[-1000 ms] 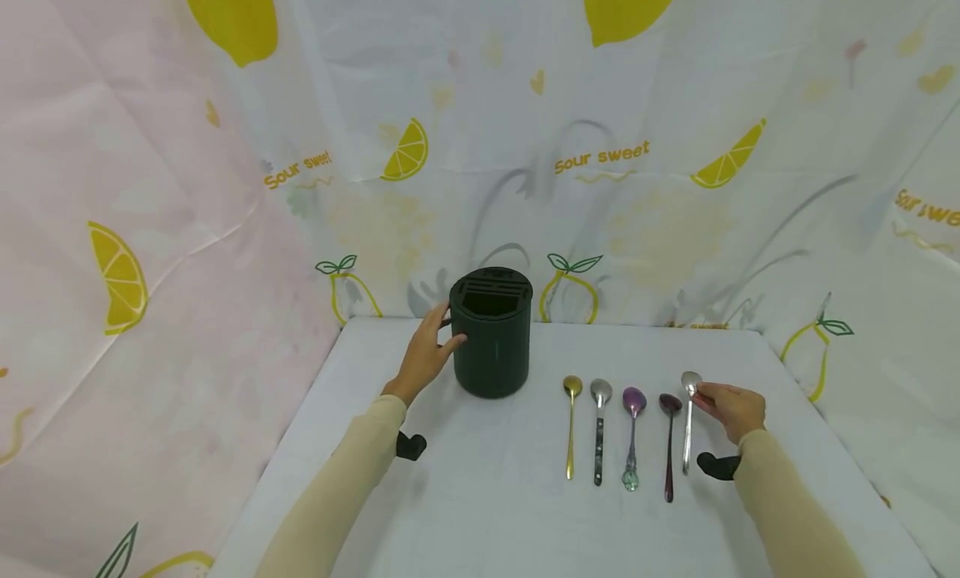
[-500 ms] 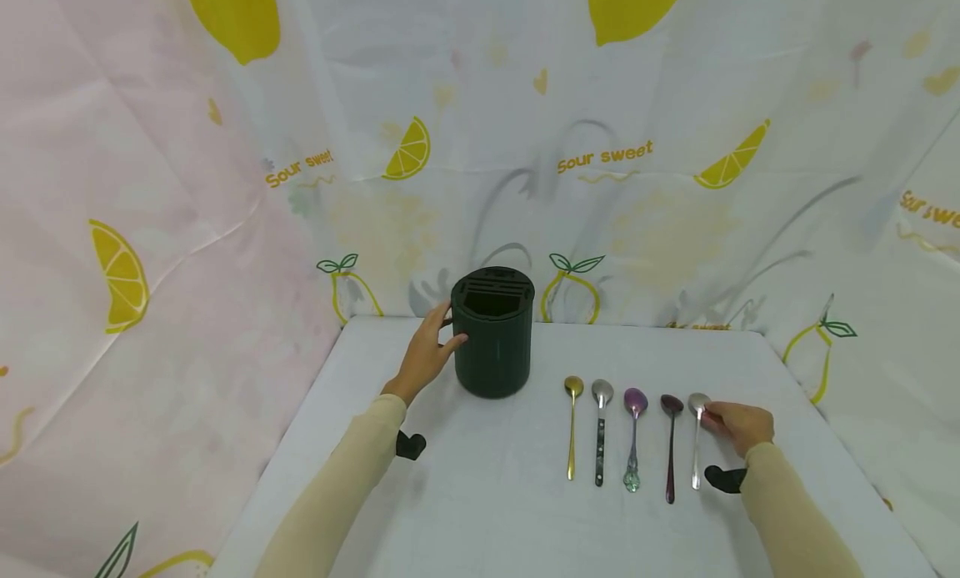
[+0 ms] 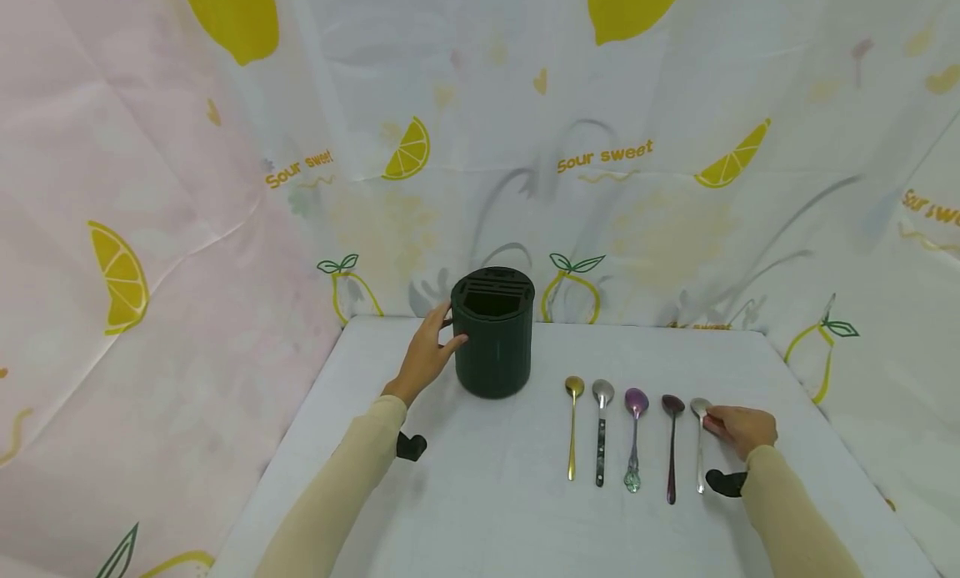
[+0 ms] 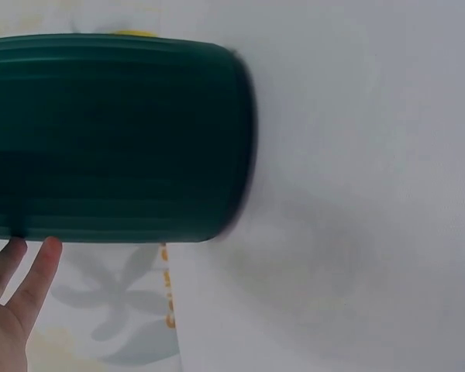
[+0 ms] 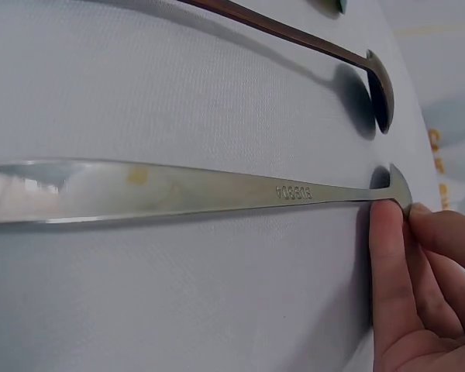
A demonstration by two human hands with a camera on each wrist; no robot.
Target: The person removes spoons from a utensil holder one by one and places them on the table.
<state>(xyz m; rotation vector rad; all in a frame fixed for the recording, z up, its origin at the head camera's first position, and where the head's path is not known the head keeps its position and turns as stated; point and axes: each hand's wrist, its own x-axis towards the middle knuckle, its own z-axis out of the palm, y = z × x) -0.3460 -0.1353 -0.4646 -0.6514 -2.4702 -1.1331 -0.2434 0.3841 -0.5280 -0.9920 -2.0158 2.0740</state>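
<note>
In the head view my left hand [image 3: 429, 351] is at the left side of a dark green utensil holder [image 3: 492, 357] with a slotted top. Its spread, fairly straight fingers touch the holder's wall [image 4: 116, 139] in the left wrist view, thumb toward the front. My right hand [image 3: 742, 429] pinches a silver spoon [image 3: 701, 457] at its bowl, between thumb and fingers. This spoon's handle [image 5: 201, 190], stamped with small characters, stretches low over the white cloth in the right wrist view. Left of it lies a dark reddish-brown spoon [image 3: 671, 453], bowl at the far end.
Farther left in the same row lie a purple spoon [image 3: 636, 403] with a greenish handle end, a silver spoon with a dark handle [image 3: 601, 444] and a gold spoon [image 3: 573, 428]. A lemon-print curtain [image 3: 465, 144] hangs behind the white table [image 3: 480, 495].
My right hand has moved slightly toward me and to the right with the silver spoon, bringing it level with the row. The left hand and the utensil holder have stayed put.
</note>
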